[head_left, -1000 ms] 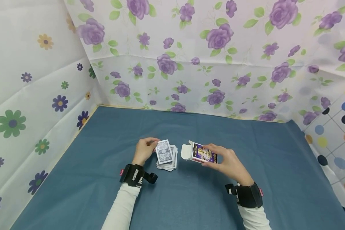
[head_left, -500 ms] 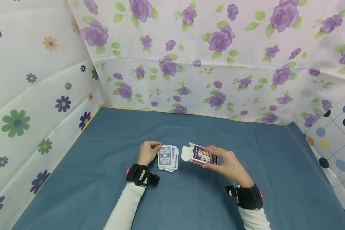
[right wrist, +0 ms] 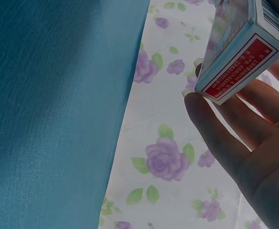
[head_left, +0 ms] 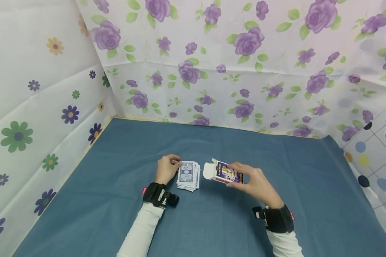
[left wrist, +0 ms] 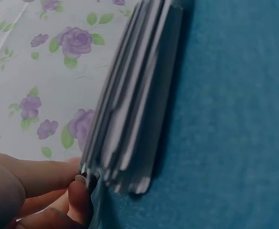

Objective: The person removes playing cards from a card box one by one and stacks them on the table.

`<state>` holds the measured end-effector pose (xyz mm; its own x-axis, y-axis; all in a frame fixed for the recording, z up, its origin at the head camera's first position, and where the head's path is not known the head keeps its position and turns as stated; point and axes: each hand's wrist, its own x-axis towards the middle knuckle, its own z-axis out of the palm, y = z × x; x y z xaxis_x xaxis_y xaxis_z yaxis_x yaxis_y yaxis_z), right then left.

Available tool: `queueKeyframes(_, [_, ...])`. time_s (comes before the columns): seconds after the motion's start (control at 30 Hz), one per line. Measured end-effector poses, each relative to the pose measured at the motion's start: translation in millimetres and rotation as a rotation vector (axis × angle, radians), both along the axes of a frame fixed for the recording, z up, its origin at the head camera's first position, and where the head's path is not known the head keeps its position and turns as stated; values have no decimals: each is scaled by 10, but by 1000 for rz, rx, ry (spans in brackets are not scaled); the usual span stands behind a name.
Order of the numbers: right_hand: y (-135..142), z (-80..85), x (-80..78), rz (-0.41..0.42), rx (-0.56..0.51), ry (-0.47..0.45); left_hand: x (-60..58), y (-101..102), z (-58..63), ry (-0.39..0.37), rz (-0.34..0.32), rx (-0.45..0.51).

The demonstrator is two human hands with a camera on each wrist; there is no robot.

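Note:
A stack of playing cards (head_left: 196, 178) lies left of the middle of the table, patterned backs up, its edges uneven. My left hand (head_left: 166, 170) is at the stack's left side and pinches the near corner of the top playing card (head_left: 186, 172). In the left wrist view, thumb and finger meet at the corner of the uppermost cards (left wrist: 125, 105), which fan out in loose layers. To the right, my right hand (head_left: 260, 184) grips a purple and white card box (head_left: 228, 174) between thumb and fingers. Its white end flap (head_left: 208, 170) stands open towards the stack.
A blue cloth (head_left: 212, 225) covers the table. Behind it hangs a floral sheet (head_left: 212, 89), with another patterned sheet (head_left: 35, 117) on the left and a dotted one (head_left: 377, 167) on the right. Each wrist wears a black camera strap (head_left: 278, 219).
The top card, earlier tilted and raised by my left hand, has come down and straightened onto the stack. My left hand has shifted slightly right. The right hand and box have stayed put.

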<state>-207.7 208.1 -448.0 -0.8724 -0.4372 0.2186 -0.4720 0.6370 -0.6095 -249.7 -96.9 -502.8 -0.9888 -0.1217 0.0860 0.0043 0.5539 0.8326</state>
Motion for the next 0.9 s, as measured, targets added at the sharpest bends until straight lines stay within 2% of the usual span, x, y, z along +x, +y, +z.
queueKeyframes(0.37, [7, -1, -6, 2, -12, -6, 7, 30, -1, 18, 9, -16])
queueKeyframes(0.5, [13, 1, -1, -5, -9, -1, 37, 49, 71, 99, -1, -44])
queueKeyframes(0.6, [15, 8, 7, -8, -3, 2, 105, 89, 212, 195, -83, -43])
queueKeyframes(0.67, [13, 16, 10, -8, -2, 3, 170, 143, 336, 240, -192, -25])
queueKeyframes(0.8, [-7, 44, 19, 1, -5, 0, 301, 337, 573, 208, -389, 14])
queueKeyframes(0.83, [-15, 52, 23, 5, -8, 1, 330, 392, 604, 188, -422, 10])
queueKeyframes(0.9, [-33, 70, 34, 14, -13, 1, 380, 494, 638, 145, -445, -19])
